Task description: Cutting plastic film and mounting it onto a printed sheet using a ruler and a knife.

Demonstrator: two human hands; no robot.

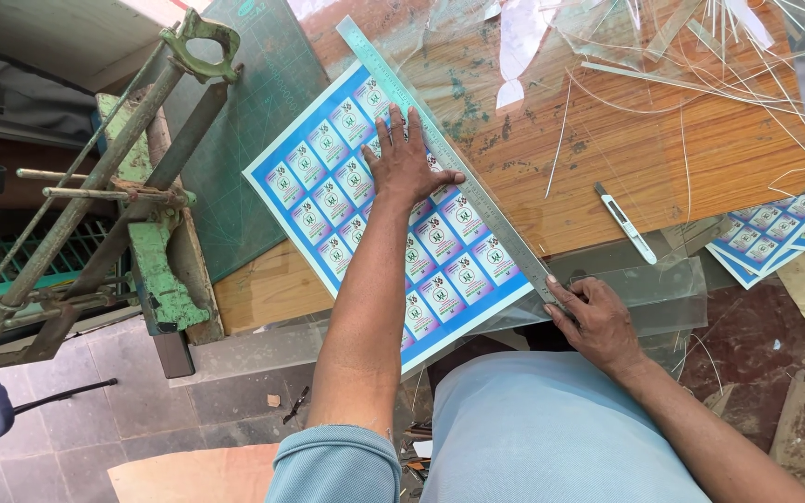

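Head view shows us leaning over a worn orange-brown wooden surface (pixel 663 158) with our left hand (pixel 404 160) flat on a blue-bordered printed sheet of small square labels (pixel 347 200) in the middle of the frame. The fingers of that hand are spread wide and press down, the thumb touching a long grey steel ruler (pixel 449 158) that runs diagonally along the sheet's right edge, from the top centre down to the lower right. Our right hand (pixel 598 321) rests at the ruler's lower end, fingers curled loosely against it and against a clear plastic film (pixel 673 289) lying there; we cannot tell whether it pinches anything.

The sheet looks whole: its rows of labels are uncut, and the ruler lies at the margin, so we judge the trimming has barely begun here. A slim white-and-grey utility knife (pixel 626 222) lies apart on the surface, right of the ruler, in neither hand. Thin clear offcut strips (pixel 701 56) litter the upper right, which suggests other trimming is done.

The labels are white squares with a round green-and-dark emblem, set in a grid on bright blue. More sheets of the same blue label print (pixel 775 228) lie at the right edge. A green cutting mat (pixel 253 140) sits under the sheet's upper left, beside a green metal lever cutter (pixel 156 186).
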